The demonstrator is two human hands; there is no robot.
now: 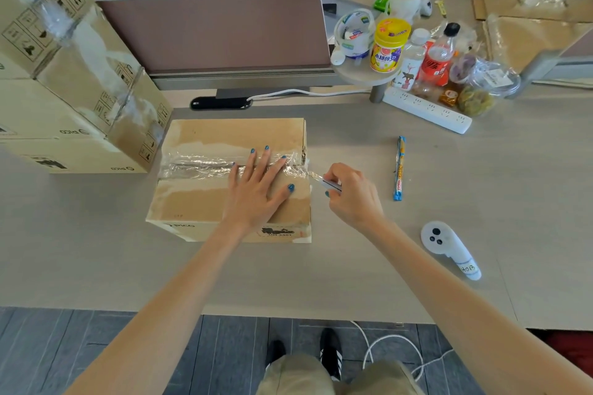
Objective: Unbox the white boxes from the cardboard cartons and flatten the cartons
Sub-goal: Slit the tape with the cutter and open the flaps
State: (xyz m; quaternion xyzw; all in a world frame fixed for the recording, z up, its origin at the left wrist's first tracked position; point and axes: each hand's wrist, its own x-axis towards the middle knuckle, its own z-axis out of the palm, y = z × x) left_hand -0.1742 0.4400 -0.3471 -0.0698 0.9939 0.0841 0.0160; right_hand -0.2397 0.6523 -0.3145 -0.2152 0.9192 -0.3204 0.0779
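Pressing flat with straight, spread fingers (263,160) of the left hand (256,189) on top of the carton (199,202), right across the tape (199,165) seam. Gripping a small cutter (330,184) in the right hand (349,196), fingers curled tight on it, blade at the seam's right end. Sitting closed on the table (353,266), just beside 1 stack of cartons (80,99). Probably stiff and light; glossy tape likely slippery. Better to hold down a flap, away from the cutting line.

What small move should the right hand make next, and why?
Probably push the cutter into the tape at the right edge of the carton and start a short cut along the seam. The tape looks unbroken, the right hand holds the blade tip there, and the left hand presses flat on top, across the seam.
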